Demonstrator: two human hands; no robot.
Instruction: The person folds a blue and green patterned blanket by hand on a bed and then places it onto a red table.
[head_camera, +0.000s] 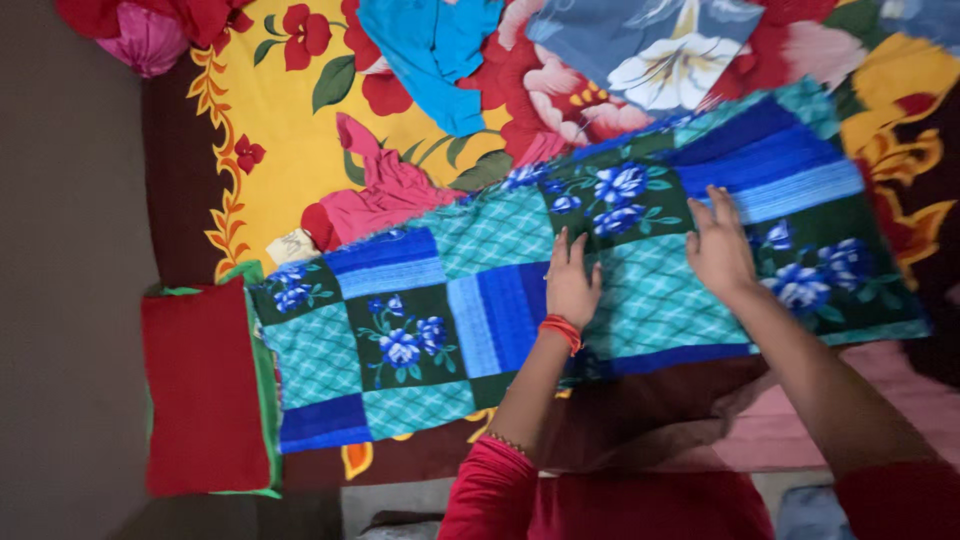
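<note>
A long folded cloth with blue, teal and dark green floral patches lies spread across a yellow and red flowered bed sheet. My left hand rests flat on the cloth near its middle, fingers together; an orange-red thread band circles its wrist. My right hand also presses flat on the cloth, a little farther right, with the fingers slightly spread. Neither hand grips anything. Both sleeves are red.
A folded red cloth on a green one lies at the left end. A pink garment, a bright blue garment and a grey-blue flowered fabric lie beyond the patchwork cloth. A pink bundle sits top left.
</note>
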